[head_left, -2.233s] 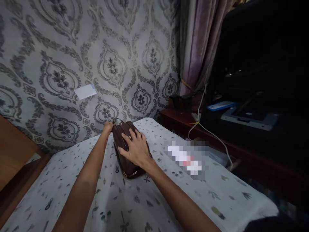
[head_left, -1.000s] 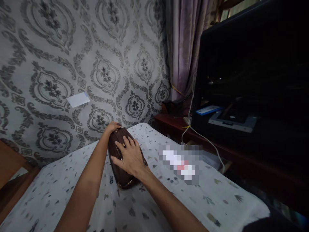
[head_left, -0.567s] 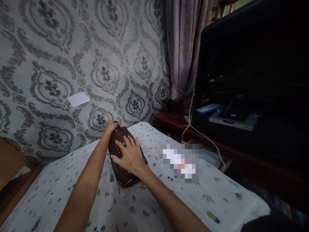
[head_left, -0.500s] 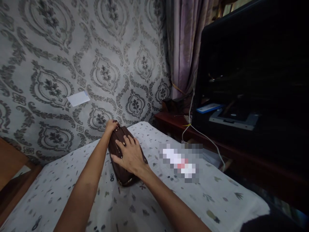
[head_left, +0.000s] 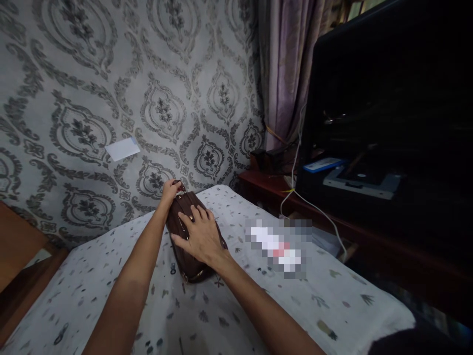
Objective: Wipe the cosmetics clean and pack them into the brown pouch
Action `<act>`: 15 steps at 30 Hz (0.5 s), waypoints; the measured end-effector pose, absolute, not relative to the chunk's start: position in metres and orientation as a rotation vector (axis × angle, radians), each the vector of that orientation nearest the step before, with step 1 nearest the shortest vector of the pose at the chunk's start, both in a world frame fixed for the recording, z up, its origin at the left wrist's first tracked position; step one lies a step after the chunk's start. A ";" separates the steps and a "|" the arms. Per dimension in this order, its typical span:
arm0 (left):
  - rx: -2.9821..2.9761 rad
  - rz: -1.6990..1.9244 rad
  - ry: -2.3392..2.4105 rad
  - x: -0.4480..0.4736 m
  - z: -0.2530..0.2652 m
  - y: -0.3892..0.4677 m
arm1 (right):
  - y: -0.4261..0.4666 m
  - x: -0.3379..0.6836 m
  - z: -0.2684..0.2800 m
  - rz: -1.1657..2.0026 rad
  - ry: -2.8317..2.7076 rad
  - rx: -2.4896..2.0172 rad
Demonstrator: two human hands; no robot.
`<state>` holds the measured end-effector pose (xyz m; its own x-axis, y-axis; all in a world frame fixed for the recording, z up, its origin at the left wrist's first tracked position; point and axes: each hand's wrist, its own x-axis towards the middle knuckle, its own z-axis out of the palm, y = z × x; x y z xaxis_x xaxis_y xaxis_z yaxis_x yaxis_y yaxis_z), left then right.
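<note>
A dark brown handbag [head_left: 192, 268] with zips and gold-toned metal fittings lies on a white patterned sheet [head_left: 207, 315]. At its far end, my left hand [head_left: 172, 190] is closed on a short brown strap [head_left: 180, 185]. My right hand [head_left: 201, 236] rests on top of the bag, fingers spread, with a ring on one of them. Its palm hides part of the bag's upper side.
A blurred-out white and red item [head_left: 275, 246] lies on the sheet to the right. Beyond it are a dark screen [head_left: 369, 98], a white cable [head_left: 318, 207] and a reddish wooden stand [head_left: 258, 182]. Patterned wallpaper [head_left: 162, 111] rises behind the bed. A wooden board [head_left: 18, 241] stands at left.
The view has shifted slightly. My left hand has risen a little at the bag's far end, and more of the strap shows. My right hand stays spread on the bag.
</note>
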<state>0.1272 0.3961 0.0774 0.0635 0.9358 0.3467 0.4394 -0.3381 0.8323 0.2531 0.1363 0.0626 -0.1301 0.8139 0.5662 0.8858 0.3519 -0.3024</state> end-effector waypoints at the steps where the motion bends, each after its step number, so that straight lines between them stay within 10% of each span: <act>1: 1.825 1.243 1.345 0.127 0.078 0.394 | 0.136 0.253 0.063 -0.138 -1.955 -1.479; 15: 1.877 0.998 1.458 0.110 0.089 0.383 | 0.136 0.254 0.064 -0.127 -1.967 -1.498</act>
<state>0.1095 0.3834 0.0889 0.1332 0.9668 0.2181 0.5530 -0.2551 0.7932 0.2542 0.1358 0.0639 -0.1319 0.8272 0.5462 0.8904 0.3411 -0.3015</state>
